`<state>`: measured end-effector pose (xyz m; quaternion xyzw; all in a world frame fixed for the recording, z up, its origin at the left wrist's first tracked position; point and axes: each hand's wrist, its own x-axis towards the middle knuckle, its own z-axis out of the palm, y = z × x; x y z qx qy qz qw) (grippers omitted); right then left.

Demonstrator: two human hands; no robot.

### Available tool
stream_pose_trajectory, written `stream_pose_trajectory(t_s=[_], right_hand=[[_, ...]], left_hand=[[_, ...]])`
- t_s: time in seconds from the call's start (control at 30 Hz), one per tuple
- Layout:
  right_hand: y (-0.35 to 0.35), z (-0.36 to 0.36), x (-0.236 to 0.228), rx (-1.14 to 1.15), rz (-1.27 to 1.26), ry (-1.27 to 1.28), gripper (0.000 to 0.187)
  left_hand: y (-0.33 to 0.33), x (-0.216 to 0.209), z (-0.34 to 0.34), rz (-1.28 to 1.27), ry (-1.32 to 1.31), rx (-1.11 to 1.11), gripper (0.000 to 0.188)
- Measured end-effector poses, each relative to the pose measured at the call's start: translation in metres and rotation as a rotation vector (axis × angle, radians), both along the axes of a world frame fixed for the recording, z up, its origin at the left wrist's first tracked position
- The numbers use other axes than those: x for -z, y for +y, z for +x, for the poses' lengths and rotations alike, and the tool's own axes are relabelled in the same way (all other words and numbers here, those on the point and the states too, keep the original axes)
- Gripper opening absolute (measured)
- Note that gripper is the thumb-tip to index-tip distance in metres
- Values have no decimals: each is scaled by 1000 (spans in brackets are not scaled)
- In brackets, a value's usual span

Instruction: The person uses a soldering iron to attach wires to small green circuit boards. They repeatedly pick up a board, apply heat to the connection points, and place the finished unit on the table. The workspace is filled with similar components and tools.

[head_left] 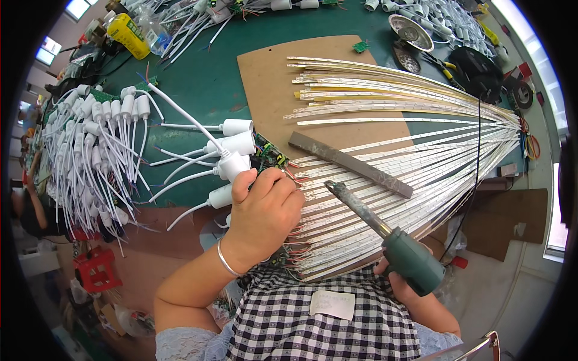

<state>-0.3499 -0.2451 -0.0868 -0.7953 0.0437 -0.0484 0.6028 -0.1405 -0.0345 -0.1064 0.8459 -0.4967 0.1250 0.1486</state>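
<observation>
My left hand point(268, 204) is closed over a white plastic lamp socket point(232, 163) with a white cable, thumb and fingers pressed together at its end. Touching or close by my fingertips is a green circuit board point(269, 153) with red wires. In my right hand point(400, 286) is a soldering iron point(415, 262) with a dark green handle, its metal tip pointing up and left over the LED strips point(361, 204). The strips fan out from a bundle at the right, and several have wires at their left ends. Across them lies a grey-brown bar point(349, 163).
A brown board point(265, 72) lies on the green table point(205, 90). At the left are heaped white sockets with cables point(96, 138). Farther back stand a yellow bottle point(126, 36), a metal dish point(411, 33) and pliers point(442, 69). The iron's black cord point(478, 150) crosses the strips.
</observation>
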Motion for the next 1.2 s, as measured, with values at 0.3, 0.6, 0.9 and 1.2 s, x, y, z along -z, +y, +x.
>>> stream_pose_trajectory(t_s=[0.3,0.6,0.9,1.2], right_hand=[[-10,-10,1,106,81,17,41],[4,-20,17,59,-13,246,35],[6,-17,21,39,-55,302,35],[-44,-34,-10,511,169,24,63]], left_hand=[[0,0,-1,-38,19,-2,12],[0,1,-1,-32,14,-2,13],[1,1,-1,-38,-10,-13,9],[1,1,0,-27,-15,-15,11]])
